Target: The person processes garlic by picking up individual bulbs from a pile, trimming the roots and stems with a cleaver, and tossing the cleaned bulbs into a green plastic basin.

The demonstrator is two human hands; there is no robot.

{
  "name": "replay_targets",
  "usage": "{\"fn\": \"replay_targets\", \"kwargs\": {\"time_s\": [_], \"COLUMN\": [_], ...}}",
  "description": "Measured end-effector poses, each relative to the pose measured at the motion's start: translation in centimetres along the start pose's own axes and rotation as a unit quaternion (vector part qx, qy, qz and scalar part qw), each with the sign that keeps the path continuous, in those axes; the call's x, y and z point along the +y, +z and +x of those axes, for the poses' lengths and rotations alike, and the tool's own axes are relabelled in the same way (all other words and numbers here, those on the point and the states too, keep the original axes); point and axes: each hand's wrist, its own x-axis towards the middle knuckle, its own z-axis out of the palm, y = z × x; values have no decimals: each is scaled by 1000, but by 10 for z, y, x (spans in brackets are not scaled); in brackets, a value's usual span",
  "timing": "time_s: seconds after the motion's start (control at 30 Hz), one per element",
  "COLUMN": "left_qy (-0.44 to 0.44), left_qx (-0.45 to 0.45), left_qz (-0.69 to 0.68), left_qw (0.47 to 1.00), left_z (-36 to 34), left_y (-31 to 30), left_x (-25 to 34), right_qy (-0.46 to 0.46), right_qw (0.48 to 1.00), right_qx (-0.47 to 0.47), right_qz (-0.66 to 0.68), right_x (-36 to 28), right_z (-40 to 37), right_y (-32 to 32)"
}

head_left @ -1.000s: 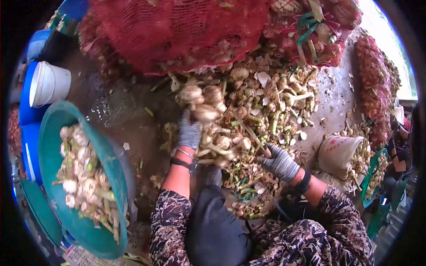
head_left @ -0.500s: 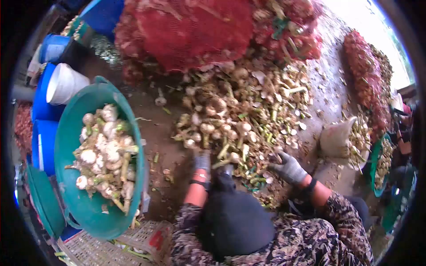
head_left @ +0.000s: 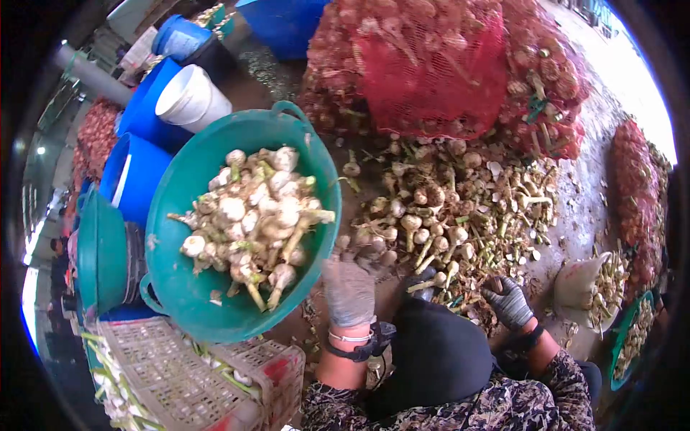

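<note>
My left hand (head_left: 350,289), in a grey glove, is raised beside the rim of the green basin (head_left: 169,302), blurred by motion. Garlic bulbs (head_left: 374,248) show at its fingertips, its fingers curled up against them. Trimmed garlic bulbs (head_left: 251,215) with short stalks lie heaped in the basin. Low over the stalk scraps at the pile's near edge, my right hand (head_left: 512,303), also gloved, is closed around a small brownish piece (head_left: 493,284) whose kind I cannot tell. The loose garlic pile (head_left: 431,205) spreads in front of both hands.
Behind the pile stand full red mesh sacks (head_left: 431,79). A white bucket (head_left: 192,99) and blue tubs (head_left: 136,176) are at the left, with a plastic crate (head_left: 154,363) below the basin. At the right lie a whitish sack (head_left: 578,291) and another mesh sack (head_left: 636,205).
My left hand has come up from the pile's near edge toward the basin, bulbs at its fingertips. The view has turned left, so the basin appears nearer the middle. My right hand stays low by the scraps.
</note>
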Motion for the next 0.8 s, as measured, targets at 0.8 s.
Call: {"fn": "replay_targets", "kwargs": {"time_s": [0.8], "left_qy": [194], "left_qx": [540], "left_qz": [478], "left_qw": [665], "left_z": [-138], "left_y": [-133], "left_x": [261], "right_qy": [-125], "right_qw": [942], "right_qx": [-101], "right_qz": [-295], "right_x": [-45], "right_z": [-24], "right_y": [49]}}
